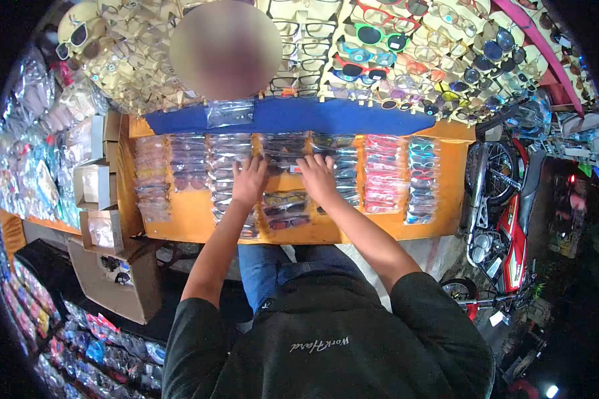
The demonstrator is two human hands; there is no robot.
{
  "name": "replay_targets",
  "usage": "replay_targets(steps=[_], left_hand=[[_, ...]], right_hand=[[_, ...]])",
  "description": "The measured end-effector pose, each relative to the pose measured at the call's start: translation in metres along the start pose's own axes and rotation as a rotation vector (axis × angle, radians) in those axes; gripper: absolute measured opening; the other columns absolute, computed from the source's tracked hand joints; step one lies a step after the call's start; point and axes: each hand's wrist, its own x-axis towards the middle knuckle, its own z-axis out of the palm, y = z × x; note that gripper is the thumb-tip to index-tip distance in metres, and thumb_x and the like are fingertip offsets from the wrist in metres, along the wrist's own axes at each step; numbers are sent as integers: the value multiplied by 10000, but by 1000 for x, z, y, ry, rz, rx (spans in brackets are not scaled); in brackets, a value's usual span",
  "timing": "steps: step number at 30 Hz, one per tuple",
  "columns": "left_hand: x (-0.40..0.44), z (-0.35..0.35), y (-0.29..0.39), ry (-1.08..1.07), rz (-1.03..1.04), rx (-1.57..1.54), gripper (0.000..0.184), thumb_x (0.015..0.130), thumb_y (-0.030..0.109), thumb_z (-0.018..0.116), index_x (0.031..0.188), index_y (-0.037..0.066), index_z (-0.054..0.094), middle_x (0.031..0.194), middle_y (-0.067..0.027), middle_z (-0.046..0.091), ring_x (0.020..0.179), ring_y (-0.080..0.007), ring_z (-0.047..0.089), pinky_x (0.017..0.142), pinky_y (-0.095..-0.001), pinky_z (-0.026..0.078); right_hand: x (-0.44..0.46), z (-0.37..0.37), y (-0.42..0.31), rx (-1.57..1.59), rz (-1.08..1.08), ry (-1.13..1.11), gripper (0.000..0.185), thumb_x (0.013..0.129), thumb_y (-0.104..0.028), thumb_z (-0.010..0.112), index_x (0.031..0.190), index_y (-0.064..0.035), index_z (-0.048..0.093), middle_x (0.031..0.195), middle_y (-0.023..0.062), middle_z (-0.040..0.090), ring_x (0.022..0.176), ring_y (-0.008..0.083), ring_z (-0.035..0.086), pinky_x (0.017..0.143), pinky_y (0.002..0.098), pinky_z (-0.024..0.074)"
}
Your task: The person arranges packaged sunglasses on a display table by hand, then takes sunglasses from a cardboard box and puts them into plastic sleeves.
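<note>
Both my hands rest on rows of plastic-wrapped glasses laid on an orange table [186,223]. My left hand [249,179], fingers spread, lies over the edge between two columns of dark wrapped glasses [229,147]. Over the right part of the middle column [286,205] is my right hand [318,176], its fingers apart, beside a small white and red label [295,169]. Between my hands are more dark packets. To the right lie pink-red wrapped glasses [383,176] and a column of mixed-colour ones [422,179].
A blue cloth [339,118] runs along the table's back, below a display of glasses [306,48]. Open cardboard boxes [116,286] stand at left, near piles of wrapped goods [53,173]. A red motorcycle [510,246] is at right. A blurred round patch covers part of the display.
</note>
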Motion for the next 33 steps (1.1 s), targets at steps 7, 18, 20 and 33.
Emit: replay_targets(steps=[7, 18, 20, 33], left_hand=[[-41, -7, -8, -241, 189, 8, 418, 903, 276, 724, 1297, 152, 657, 1350, -60, 613, 1325, -285, 499, 1100, -612, 369], [-36, 16, -1, -423, 153, -35, 436, 931, 270, 691, 1360, 196, 654, 1259, -36, 690, 1270, -275, 572, 1077, -616, 353], [-33, 11, 2, -429, 139, -50, 428, 932, 263, 689, 1353, 197, 657, 1245, -46, 694, 1255, -285, 582, 1066, -611, 355], [-14, 10, 3, -142, 73, 15, 253, 916, 159, 584, 1143, 123, 691, 1204, -76, 675, 1220, -280, 593, 1049, -582, 385]], right_hand=[[-31, -16, -1, 136, -95, -181, 363, 826, -172, 795, 1166, -121, 680, 1112, 48, 631, 1158, 241, 544, 1000, 488, 341], [-30, 0, -6, 243, -125, -390, 107, 816, -81, 736, 922, -101, 743, 1013, 68, 676, 1141, 271, 557, 1030, 538, 328], [-29, 3, -5, 243, -152, -390, 106, 838, -77, 700, 924, -100, 757, 988, 74, 683, 1110, 276, 567, 1011, 540, 338], [-17, 8, -7, 88, -28, -297, 206, 906, -122, 650, 1089, -68, 727, 1071, 113, 691, 1155, 295, 568, 1011, 518, 344]])
